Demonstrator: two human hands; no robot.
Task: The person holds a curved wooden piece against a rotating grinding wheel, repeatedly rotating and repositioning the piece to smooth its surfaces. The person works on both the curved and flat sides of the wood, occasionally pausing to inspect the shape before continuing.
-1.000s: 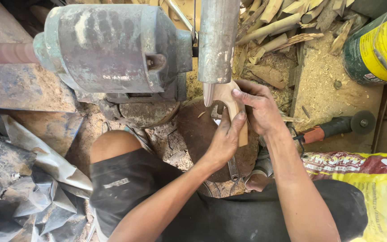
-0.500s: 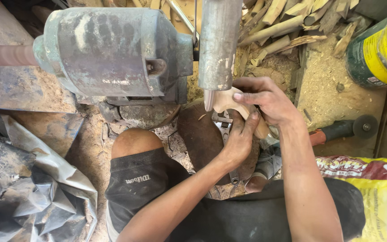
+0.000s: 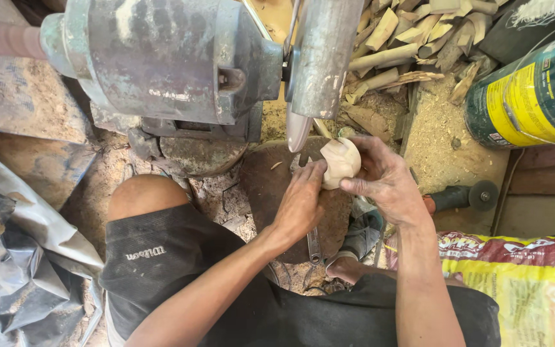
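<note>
Both hands are closed on a pale wood piece [image 3: 340, 162], held just below and right of the grinder wheel [image 3: 298, 128]; whether it touches the wheel I cannot tell. The left hand [image 3: 301, 200] pinches its near-left side with fingertips, while the right hand [image 3: 387, 182] cups it from the right, thumb along its near edge. Left stands the grey motor [image 3: 162, 61], far right a green-and-yellow can [image 3: 528, 96], with wood offcuts [image 3: 412, 38] beyond and an angle grinder [image 3: 460, 196] right of the hands.
</note>
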